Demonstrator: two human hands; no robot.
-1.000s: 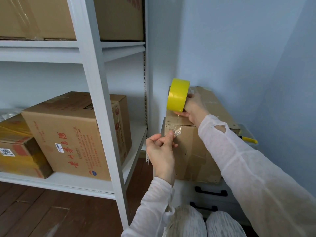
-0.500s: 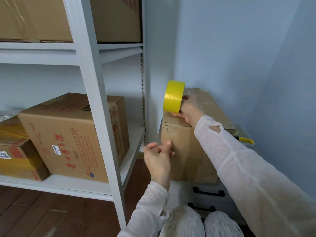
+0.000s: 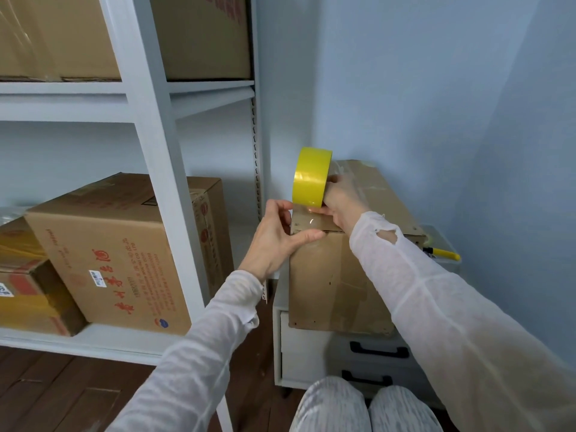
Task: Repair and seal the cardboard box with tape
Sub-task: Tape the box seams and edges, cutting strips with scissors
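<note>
A worn brown cardboard box point(image 3: 327, 285) stands on a low white drawer cabinet point(image 3: 299, 353) in the corner. My right hand point(image 3: 341, 198) grips a yellow tape roll point(image 3: 311, 177) on edge over the box's near top edge. A clear strip of tape runs from the roll down over that edge. My left hand point(image 3: 276, 235) is at the box's top left corner, its thumb pressing across the front face just under the edge and its fingers at the corner by the strip.
A white metal shelf unit point(image 3: 156, 169) stands at the left with several cardboard boxes, the nearest printed in red point(image 3: 115, 254). A yellow-handled tool point(image 3: 442, 253) lies behind the box on the cabinet. Blue walls close the corner. My knees point(image 3: 364, 406) are below.
My left hand has risen from the box's front face to its top left corner, and the thumb now presses along the edge. The roll stays held over the box top.
</note>
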